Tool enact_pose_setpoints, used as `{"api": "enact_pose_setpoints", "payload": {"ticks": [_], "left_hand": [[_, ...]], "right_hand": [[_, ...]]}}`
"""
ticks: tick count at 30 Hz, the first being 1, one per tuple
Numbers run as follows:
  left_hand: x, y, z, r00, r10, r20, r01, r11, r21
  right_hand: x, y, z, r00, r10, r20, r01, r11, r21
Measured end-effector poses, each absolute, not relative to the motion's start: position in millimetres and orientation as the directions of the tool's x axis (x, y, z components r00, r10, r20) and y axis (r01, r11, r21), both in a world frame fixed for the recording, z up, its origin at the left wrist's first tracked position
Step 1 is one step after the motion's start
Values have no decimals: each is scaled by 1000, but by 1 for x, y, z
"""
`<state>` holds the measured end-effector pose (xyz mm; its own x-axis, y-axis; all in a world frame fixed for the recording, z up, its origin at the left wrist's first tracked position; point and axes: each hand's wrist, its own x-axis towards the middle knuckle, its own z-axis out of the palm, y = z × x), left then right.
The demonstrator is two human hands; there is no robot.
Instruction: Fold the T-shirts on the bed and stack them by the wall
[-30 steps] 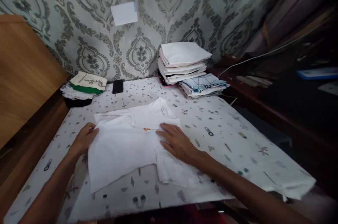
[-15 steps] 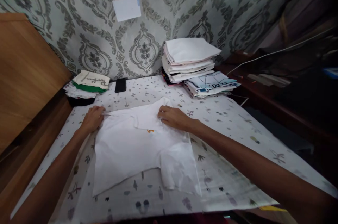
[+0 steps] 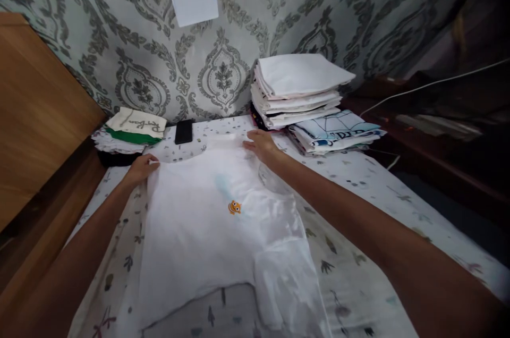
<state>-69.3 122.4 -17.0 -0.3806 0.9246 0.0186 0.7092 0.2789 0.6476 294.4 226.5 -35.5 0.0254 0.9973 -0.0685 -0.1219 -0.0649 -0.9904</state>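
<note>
A white shirt (image 3: 195, 226) with a small orange fish print lies spread over the patterned sheet, slightly wrinkled, its long sleeve on the right side trailing toward me. My left hand (image 3: 143, 168) pinches the shirt's far left corner between thumb and fingers. At the far edge, right of the raised white fabric there, my right hand (image 3: 262, 146) is closed on the cloth; its fingertips are partly blurred.
Behind, a tall stack of folded white clothes (image 3: 298, 80) stands beside a lower folded pile (image 3: 338, 128). At the back left are a small folded pile (image 3: 135, 124) and a black phone (image 3: 184, 132). A wooden panel (image 3: 43, 109) borders the left side.
My right hand has moved away from me, drawing the shirt's folded far part out toward the wall. The fish print now shows fully. My left hand still holds its corner.
</note>
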Motion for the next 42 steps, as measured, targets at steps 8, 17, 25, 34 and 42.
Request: {"api": "enact_pose_setpoints", "payload": {"ticks": [8,17,25,34,42], "left_hand": [[-70,96,-28,-470,859,-205,409,417,812],[-59,42,-14,-332,852,-405,330,507,796],[-49,23,-8,-511,788,-343,219,505,835],[-39,-35,-8,-269,812,-518,172,569,804],[-15,-83,-17,-23,837,-547,305,527,793]], "right_hand": [[354,166,-75,-115,932,344,506,353,-787],[400,40,-80,-114,960,255,894,211,-395],[399,-7,-61,-134,974,184,852,208,-480],[395,-67,-43,-115,993,-34,592,41,-805],[392,-93,-37,-194,981,26,581,137,-803]]}}
